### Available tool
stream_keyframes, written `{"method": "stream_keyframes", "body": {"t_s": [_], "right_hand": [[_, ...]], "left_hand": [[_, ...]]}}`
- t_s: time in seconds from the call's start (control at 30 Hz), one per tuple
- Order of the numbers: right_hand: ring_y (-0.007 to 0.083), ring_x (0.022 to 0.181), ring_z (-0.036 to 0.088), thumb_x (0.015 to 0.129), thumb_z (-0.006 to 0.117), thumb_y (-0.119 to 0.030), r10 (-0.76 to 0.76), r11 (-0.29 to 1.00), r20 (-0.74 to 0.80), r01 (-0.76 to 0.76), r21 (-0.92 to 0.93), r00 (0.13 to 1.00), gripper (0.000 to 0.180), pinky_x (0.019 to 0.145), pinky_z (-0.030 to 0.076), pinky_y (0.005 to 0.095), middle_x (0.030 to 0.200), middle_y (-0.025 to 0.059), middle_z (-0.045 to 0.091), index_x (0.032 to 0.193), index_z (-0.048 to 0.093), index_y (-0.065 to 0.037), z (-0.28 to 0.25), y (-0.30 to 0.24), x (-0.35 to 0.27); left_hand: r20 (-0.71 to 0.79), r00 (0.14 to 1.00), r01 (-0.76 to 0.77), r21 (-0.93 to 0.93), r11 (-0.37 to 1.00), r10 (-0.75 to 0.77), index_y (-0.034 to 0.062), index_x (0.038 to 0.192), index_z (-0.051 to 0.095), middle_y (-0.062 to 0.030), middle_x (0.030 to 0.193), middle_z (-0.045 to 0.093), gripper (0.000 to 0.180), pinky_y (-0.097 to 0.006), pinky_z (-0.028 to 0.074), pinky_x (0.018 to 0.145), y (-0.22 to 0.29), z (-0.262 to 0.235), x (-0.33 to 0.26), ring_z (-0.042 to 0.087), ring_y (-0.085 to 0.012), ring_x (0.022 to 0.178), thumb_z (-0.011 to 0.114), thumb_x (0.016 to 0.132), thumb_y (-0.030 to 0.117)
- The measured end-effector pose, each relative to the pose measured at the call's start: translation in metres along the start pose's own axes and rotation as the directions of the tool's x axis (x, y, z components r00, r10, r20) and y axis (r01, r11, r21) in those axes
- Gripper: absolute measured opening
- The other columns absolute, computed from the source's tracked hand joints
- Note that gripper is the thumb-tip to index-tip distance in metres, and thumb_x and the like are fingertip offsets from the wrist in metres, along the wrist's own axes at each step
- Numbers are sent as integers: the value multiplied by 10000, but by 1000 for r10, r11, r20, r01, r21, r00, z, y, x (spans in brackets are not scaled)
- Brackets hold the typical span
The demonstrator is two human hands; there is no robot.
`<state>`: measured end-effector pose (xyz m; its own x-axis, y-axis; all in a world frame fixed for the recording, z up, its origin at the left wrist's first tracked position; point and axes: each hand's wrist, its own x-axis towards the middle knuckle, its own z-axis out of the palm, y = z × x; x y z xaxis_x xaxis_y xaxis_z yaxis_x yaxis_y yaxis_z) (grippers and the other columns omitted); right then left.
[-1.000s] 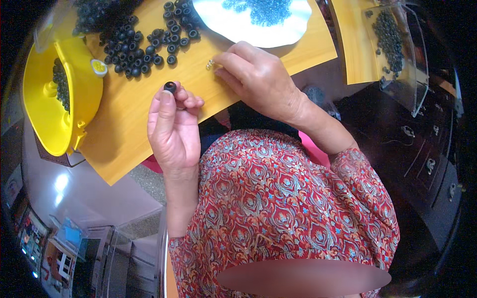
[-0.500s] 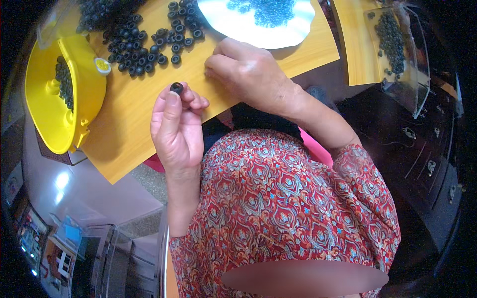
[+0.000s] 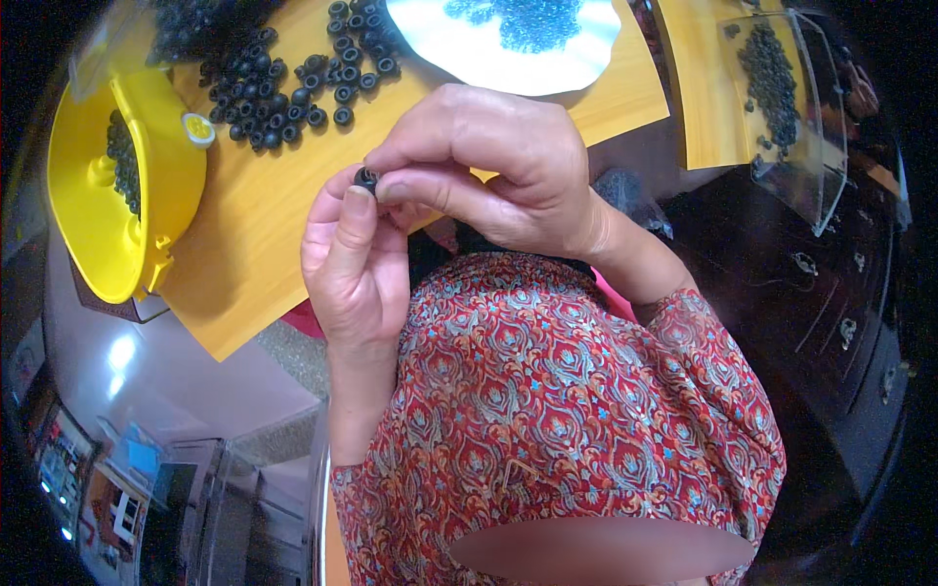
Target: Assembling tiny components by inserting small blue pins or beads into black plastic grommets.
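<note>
Pinching a small black rubber ring [image 3: 366, 179] between thumb and forefinger, the left hand [image 3: 352, 264] holds it raised above the table edge, fingertips closed tight on its lower side. The ring sits at the very tips, its hole facing roughly up and toward the camera, so it has no long axis to speak of: a short, round, matte grommet. Directly to the right of those fingertips, touching the ring from above, the right hand [image 3: 489, 166] curls over it, its thumb and forefinger pressed together against the ring's upper edge; whether something small is held between them cannot be told. Both hands meet on the ring, neither nearer than the other.

Well to the left of the fingers stands a yellow plastic tub [image 3: 147, 195], glossy and smooth, with dark rings inside it. Beyond the fingertips, up and left, a loose heap of black rubber rings [image 3: 293, 88] lies scattered on the yellow-orange tabletop [image 3: 254, 234], which looks like smooth laminate. Beyond and right of the hands sits a white dish [image 3: 489, 68] holding small blue beads [image 3: 528, 20]. Far right, a clear plastic tray [image 3: 801, 127] holds more dark rings.
</note>
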<state>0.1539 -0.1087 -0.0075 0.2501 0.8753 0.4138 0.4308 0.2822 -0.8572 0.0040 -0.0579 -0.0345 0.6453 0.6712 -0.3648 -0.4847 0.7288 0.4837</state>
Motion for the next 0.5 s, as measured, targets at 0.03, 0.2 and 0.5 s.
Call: {"method": "stream_keyframes", "body": {"t_s": [0.03,0.2,0.5], "right_hand": [[180,705,617,745,715,-37,-29,1000,-9,29,4,1000,156,617,476,261,794,85,641,893,681,-1,0,0,1],[179,726,608,742,714,-30,-4,998,16,3,62,1000,163,639,474,265,787,74,625,901,684,-9,-3,1,3],[168,715,604,734,722,-52,-33,993,17,35,-111,999,179,621,470,266,779,64,612,908,688,-26,-3,-7,1]], "left_hand": [[-2,1000,-1,0,1000,1,-12,1098,563,-112,997,637,234,-367,497,832,0,0,0,613,-207,898,561,916,135],[34,999,1,48,999,-3,-10,1104,561,-119,995,636,242,-355,516,806,3,3,0,620,-200,879,583,902,121],[27,998,-66,137,988,63,-22,1076,573,-112,980,639,224,-326,519,783,4,4,-4,621,-183,845,599,888,97]]}}
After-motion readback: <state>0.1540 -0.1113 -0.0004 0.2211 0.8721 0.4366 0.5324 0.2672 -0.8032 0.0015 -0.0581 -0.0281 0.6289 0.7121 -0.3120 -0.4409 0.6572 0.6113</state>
